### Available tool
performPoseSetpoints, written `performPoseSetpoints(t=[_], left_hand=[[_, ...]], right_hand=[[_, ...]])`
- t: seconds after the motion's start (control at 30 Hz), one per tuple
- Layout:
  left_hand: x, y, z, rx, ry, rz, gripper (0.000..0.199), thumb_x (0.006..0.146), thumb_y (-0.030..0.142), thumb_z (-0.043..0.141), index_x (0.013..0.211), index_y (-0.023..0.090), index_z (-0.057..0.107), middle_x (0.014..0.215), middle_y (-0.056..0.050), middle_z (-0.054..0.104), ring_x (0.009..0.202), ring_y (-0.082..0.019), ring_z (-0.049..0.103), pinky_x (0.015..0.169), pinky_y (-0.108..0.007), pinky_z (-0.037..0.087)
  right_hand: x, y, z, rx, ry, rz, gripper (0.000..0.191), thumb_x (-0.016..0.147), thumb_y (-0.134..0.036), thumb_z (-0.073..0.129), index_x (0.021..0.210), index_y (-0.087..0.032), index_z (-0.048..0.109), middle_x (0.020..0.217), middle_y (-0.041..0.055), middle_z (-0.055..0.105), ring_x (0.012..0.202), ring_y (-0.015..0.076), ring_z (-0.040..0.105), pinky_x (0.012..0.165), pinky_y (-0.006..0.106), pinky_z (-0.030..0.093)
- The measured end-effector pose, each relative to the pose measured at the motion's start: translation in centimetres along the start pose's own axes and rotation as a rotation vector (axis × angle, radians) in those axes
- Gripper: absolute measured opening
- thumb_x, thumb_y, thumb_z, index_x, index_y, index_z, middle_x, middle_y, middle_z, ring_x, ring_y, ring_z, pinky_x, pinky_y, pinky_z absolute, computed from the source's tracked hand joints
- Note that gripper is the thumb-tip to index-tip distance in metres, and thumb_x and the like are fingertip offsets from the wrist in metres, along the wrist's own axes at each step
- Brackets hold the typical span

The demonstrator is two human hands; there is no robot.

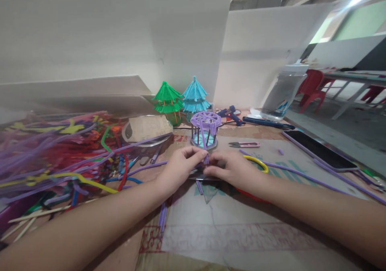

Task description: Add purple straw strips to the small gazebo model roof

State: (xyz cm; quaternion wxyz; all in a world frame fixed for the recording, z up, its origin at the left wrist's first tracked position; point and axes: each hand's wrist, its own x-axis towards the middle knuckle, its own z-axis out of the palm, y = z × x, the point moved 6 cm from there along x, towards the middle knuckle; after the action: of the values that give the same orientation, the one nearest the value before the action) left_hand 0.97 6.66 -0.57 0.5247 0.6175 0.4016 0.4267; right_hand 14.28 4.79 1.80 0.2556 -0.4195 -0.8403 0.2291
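Note:
My left hand [187, 161] pinches a purple pipe cleaner [206, 159] between thumb and fingers. The curled fingers of my right hand [227, 166] close at its lower end, though the contact is blurred. Just behind my hands stands a small pavilion-like model with a purple ring-shaped top [206, 119], dark posts and a light-blue base [205, 138]. The upright purple strip overlaps it in view. Beneath my hands, a shiny rounded edge is mostly covered. A short purple piece [199, 187] lies just in front of it.
Green [165, 98] and light-blue [194, 94] tiered-roof models stand behind. A glue gun [231, 115], thread snips [245, 144], a cutter knife [268, 122], a phone [320, 149] and a plastic jar [282, 92] are to the right. Tangled colourful pipe cleaners [60, 150] fill the left.

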Motion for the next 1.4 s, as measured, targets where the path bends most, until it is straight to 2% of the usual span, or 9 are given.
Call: performPoseSetpoints(t=[0.13, 0.27, 0.43, 0.57, 0.87, 1.13, 1.23, 1.33, 1.4], left_hand=[[0.0, -0.1, -0.1, 0.015, 0.023, -0.006, 0.028, 0.080, 0.043, 0.068, 0.079, 0.015, 0.068, 0.076, 0.000, 0.065, 0.072, -0.013, 0.056, 0.070, -0.025, 0.042], [-0.2, -0.1, 0.0, 0.019, -0.004, -0.016, 0.028, 0.081, 0.043, 0.067, 0.081, 0.015, 0.069, 0.079, -0.002, 0.067, 0.074, -0.014, 0.057, 0.073, -0.026, 0.043], [-0.2, 0.0, 0.1, 0.037, -0.023, 0.002, 0.027, 0.082, 0.042, 0.066, 0.081, 0.015, 0.070, 0.081, -0.003, 0.069, 0.077, -0.015, 0.059, 0.075, -0.026, 0.044], [0.0, 0.0, 0.1, 0.043, -0.021, 0.011, 0.026, 0.081, 0.041, 0.067, 0.081, 0.016, 0.070, 0.081, -0.002, 0.069, 0.078, -0.015, 0.060, 0.076, -0.026, 0.045], [-0.1, 0.0, 0.2, 0.050, -0.052, 0.008, 0.026, 0.080, 0.042, 0.067, 0.078, 0.016, 0.069, 0.078, -0.001, 0.067, 0.075, -0.014, 0.059, 0.072, -0.025, 0.044], [-0.2, 0.2, 0.1, 0.056, -0.005, 0.021, 0.024, 0.081, 0.040, 0.066, 0.079, 0.016, 0.070, 0.078, -0.001, 0.069, 0.073, -0.014, 0.060, 0.070, -0.025, 0.045], [-0.2, 0.3, 0.0, 0.055, 0.005, 0.035, 0.022, 0.081, 0.039, 0.067, 0.078, 0.017, 0.070, 0.078, -0.001, 0.070, 0.074, -0.014, 0.061, 0.071, -0.025, 0.046], [-0.2, 0.3, 0.0, 0.063, -0.001, 0.059, 0.021, 0.082, 0.038, 0.066, 0.080, 0.017, 0.070, 0.077, -0.001, 0.069, 0.074, -0.014, 0.061, 0.072, -0.025, 0.046], [-0.2, 0.3, 0.0, 0.074, -0.001, 0.070, 0.022, 0.083, 0.039, 0.065, 0.079, 0.017, 0.069, 0.075, 0.000, 0.068, 0.073, -0.014, 0.061, 0.071, -0.025, 0.046]], right_hand=[[-0.7, -0.9, -0.1, -0.419, 0.042, -0.284, 0.026, 0.088, -0.042, 0.063, 0.083, -0.017, 0.069, 0.082, 0.0075, 0.070, 0.083, 0.0218, 0.060, 0.075, 0.033, 0.042], [-0.9, -0.9, -0.1, -0.498, 0.073, -0.300, 0.031, 0.092, -0.042, 0.058, 0.078, -0.016, 0.067, 0.075, 0.0061, 0.068, 0.075, 0.0197, 0.059, 0.070, 0.031, 0.040], [-0.7, -0.9, -0.5, -0.380, 0.107, -0.194, 0.023, 0.090, -0.038, 0.063, 0.080, -0.018, 0.066, 0.073, 0.0022, 0.067, 0.066, 0.0144, 0.056, 0.063, 0.026, 0.036], [-0.7, -0.7, -0.7, -0.318, 0.124, -0.151, 0.024, 0.088, -0.037, 0.065, 0.074, -0.018, 0.065, 0.068, 0.0007, 0.064, 0.064, 0.0128, 0.054, 0.061, 0.024, 0.034], [-0.7, -0.5, -0.8, -0.279, 0.149, -0.147, 0.024, 0.091, -0.036, 0.061, 0.076, -0.018, 0.067, 0.069, 0.0013, 0.066, 0.065, 0.0127, 0.055, 0.062, 0.024, 0.034], [-0.6, -0.3, -0.4, -0.206, 0.097, -0.117, 0.024, 0.087, -0.040, 0.065, 0.077, -0.018, 0.066, 0.071, 0.0007, 0.066, 0.065, 0.0129, 0.054, 0.063, 0.025, 0.035], [-0.5, -0.3, -0.3, -0.083, 0.064, -0.065, 0.025, 0.090, -0.037, 0.058, 0.078, -0.017, 0.066, 0.073, 0.0013, 0.067, 0.067, 0.0138, 0.056, 0.065, 0.026, 0.038], [-0.2, 0.0, 0.1, 0.096, -0.039, 0.019, 0.027, 0.091, -0.035, 0.054, 0.076, -0.017, 0.067, 0.072, 0.0015, 0.066, 0.069, 0.0145, 0.058, 0.066, 0.026, 0.042], [0.0, 0.5, 0.3, 0.228, -0.102, 0.079, 0.034, 0.092, -0.041, 0.051, 0.075, -0.016, 0.068, 0.073, 0.0024, 0.067, 0.069, 0.0149, 0.059, 0.066, 0.026, 0.044]])
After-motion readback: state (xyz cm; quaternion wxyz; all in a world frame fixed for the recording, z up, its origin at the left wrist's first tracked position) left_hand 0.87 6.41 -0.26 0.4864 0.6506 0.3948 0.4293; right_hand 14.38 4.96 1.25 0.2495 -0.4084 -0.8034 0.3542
